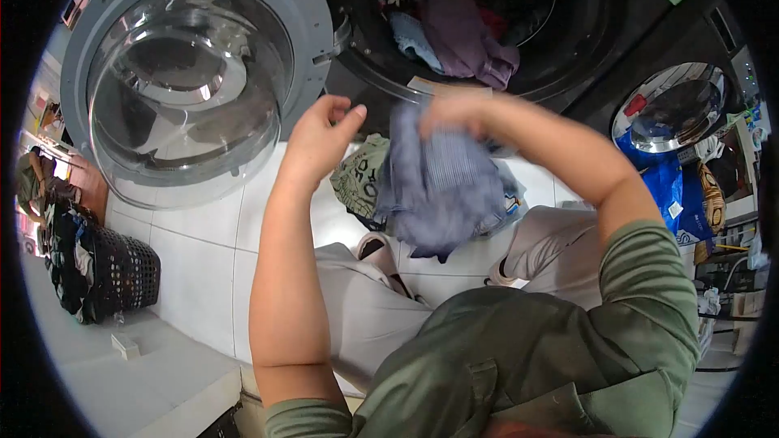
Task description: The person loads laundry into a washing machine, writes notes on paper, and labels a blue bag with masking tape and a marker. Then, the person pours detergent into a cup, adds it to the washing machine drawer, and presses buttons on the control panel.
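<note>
A blue-grey striped garment (446, 186) hangs in front of the open machine, above a green printed cloth (361, 178) low near the white floor. My right hand (454, 113) is blurred by motion and closed on the top of the striped garment. To its left, my left hand (324, 134) is raised with thumb and fingers apart, holding nothing. Inside the drum lie a purple garment (458, 24) and a light blue one (415, 39), the purple one draped over the drum's lower rim.
The round glass door (187, 81) stands open at the upper left. A black basket of clothes (130, 268) is at the far left, near a person (40, 182). At the right are another machine's round door (673, 109) and a blue bag (665, 195).
</note>
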Demonstrator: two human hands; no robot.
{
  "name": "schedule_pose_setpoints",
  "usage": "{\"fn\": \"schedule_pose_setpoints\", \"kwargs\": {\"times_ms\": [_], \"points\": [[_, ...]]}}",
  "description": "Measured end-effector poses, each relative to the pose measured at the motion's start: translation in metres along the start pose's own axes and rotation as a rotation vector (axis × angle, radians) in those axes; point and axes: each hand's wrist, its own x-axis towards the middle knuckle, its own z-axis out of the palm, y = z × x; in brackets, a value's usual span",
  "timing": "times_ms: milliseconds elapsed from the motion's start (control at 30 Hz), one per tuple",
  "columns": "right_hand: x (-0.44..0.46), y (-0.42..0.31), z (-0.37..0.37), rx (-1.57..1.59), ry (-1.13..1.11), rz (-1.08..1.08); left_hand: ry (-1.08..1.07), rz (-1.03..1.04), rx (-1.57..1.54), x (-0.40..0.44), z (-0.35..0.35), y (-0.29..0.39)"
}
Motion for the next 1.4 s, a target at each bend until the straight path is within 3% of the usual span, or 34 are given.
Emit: {"fn": "schedule_pose_setpoints", "kwargs": {"times_ms": [33,67,133,167,200,267,333,400,467,533,567,667,733,800,867,967,1067,1133,1167,1200,1233,1267,1333,1367,1400], "points": [[0.022,-0.005,-0.059,0.063,0.032,0.031,0.03,-0.017,-0.027,-0.002,-0.002,0.006],[0.01,-0.02,-0.086,0.648,0.358,-0.068,0.076,0.042,-0.015,-0.005,-0.005,0.009],[0.063,0.045,-0.183,1.324,0.195,-0.41,0.169,0.078,-0.007,-0.007,-0.008,0.01],[0.067,0.04,-0.186,1.462,0.553,-0.571,0.183,0.065,-0.021,-0.007,-0.009,0.012],[0.076,0.037,-0.165,1.328,0.791,-0.58,0.197,0.064,-0.033,-0.005,-0.011,0.014],[0.121,0.041,-0.097,0.755,0.826,-0.501,0.191,0.06,-0.036,-0.001,-0.01,0.02],[0.158,0.042,0.011,0.23,0.546,-0.505,0.172,0.043,-0.02,0.005,-0.006,0.022],[0.166,0.044,0.126,0.073,0.318,-0.565,0.167,0.065,0.013,0.009,0.0,0.017],[0.16,0.038,0.221,-0.188,-0.134,-0.261,0.149,0.072,0.108,0.009,0.003,0.016],[0.136,0.058,0.304,-0.295,-0.048,-0.219,0.174,0.068,0.113,0.009,0.003,0.011],[0.159,0.094,0.366,-0.399,0.158,-0.174,0.15,0.041,0.12,0.009,0.0,0.009],[0.149,0.09,0.321,-0.342,-0.051,-0.203,0.132,0.071,0.138,0.012,-0.004,-0.005],[0.152,0.079,0.268,-0.362,-0.042,-0.176,0.119,0.085,0.138,0.014,-0.001,-0.009],[0.148,0.072,0.201,-0.209,0.122,-0.285,0.097,0.064,0.141,0.017,-0.002,-0.007],[0.104,0.03,0.11,-0.128,0.132,-0.268,0.101,0.071,0.138,0.018,-0.001,-0.001],[0.062,0.023,0.041,-0.033,0.544,-0.534,0.081,0.015,0.092,0.013,-0.001,0.013],[0.04,0.023,0.005,-0.337,0.569,-0.599,0.037,0.032,0.042,0.014,-0.002,0.021],[0.003,0.005,-0.03,0.028,0.59,-0.735,0.024,0.134,-0.055,0.018,0.005,0.016],[-0.017,-0.012,-0.042,0.236,0.695,-0.688,0.02,0.211,-0.14,0.019,0.014,0.011],[-0.001,0.012,-0.062,0.472,0.666,-0.805,0.015,0.291,-0.225,0.021,0.022,0.008],[-0.017,-0.009,-0.07,0.612,0.504,-0.845,-0.069,0.34,-0.043,0.023,0.022,0.013],[-0.033,-0.034,-0.078,0.745,0.337,-0.883,-0.106,0.354,-0.108,0.013,0.034,0.019],[-0.042,-0.05,-0.094,0.878,0.326,-1.048,-0.359,0.199,-0.126,0.013,0.049,0.026],[-0.049,-0.047,-0.098,1.028,0.446,-0.942,-0.193,0.216,-0.188,0.025,0.068,0.013],[-0.061,-0.053,-0.1,1.174,0.564,-0.829,-0.156,0.201,-0.313,0.027,0.065,0.021]]}}
